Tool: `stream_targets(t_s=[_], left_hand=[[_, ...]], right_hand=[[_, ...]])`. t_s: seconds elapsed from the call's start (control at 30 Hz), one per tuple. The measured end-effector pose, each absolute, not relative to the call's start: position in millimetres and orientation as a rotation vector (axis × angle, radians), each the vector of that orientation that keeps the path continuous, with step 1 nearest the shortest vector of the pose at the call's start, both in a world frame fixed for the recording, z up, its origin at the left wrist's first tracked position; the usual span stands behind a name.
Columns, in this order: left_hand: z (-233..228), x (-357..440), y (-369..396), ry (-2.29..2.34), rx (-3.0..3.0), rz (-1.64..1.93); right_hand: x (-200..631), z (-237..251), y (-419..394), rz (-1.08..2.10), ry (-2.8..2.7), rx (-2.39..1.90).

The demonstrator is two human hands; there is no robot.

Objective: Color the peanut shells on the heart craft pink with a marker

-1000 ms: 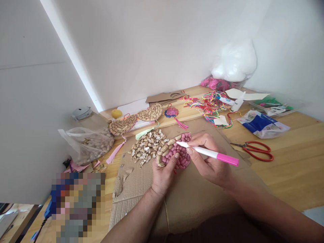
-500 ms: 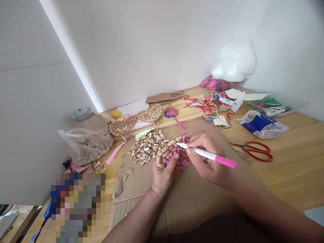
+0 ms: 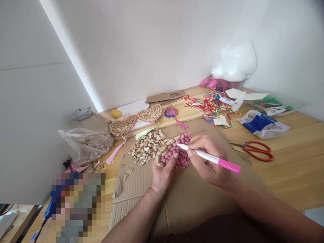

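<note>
My left hand (image 3: 163,172) grips the lower left edge of a peanut-shell disc (image 3: 182,160), its thumb lying across the front. Most shells on the disc are pink; a row along its upper left edge is plain tan. Between the fingers and thumb of my right hand (image 3: 209,162) is a white marker pen (image 3: 204,155) with a pink end. The pen's tip points left and rests at the pink shells beside the tan row; exact contact is hard to tell. A heap of loose peanut shells (image 3: 146,146) lies just behind my left hand on the cardboard sheet (image 3: 202,202).
Red-handled scissors (image 3: 259,151) and a blue and white packet (image 3: 263,125) lie to the right. Colourful threads (image 3: 215,103) and a glue bottle (image 3: 238,102) are at the back. A bag of peanuts (image 3: 91,145) stands left, near finished shell pieces with tassels (image 3: 123,125).
The marker has shifted slightly, its pink end moving a little right and down. More pink shows on the shells near its tip. My left hand keeps its hold on the disc.
</note>
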State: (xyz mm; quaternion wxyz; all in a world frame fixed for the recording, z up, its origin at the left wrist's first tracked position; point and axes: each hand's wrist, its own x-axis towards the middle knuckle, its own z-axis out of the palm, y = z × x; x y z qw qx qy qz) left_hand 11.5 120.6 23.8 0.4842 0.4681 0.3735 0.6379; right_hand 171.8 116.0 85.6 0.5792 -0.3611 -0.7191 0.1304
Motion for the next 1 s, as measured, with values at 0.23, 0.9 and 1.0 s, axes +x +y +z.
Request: stream_targets(t_s=[0.23, 0.9, 1.0], left_hand=[[23.7, 11.5, 121.5, 0.908, 1.146, 1.557], [23.8, 11.7, 122.6, 0.942, 0.996, 1.474], [22.5, 11.9, 122.3, 0.937, 0.986, 1.459]], right_hand=[[171.5, 85.2, 115.2, 0.297, -1.743, -0.802], [172.9, 90.3, 119.0, 0.350, -1.741, -0.779], [171.9, 89.1, 119.9, 0.364, -1.755, -0.791]])
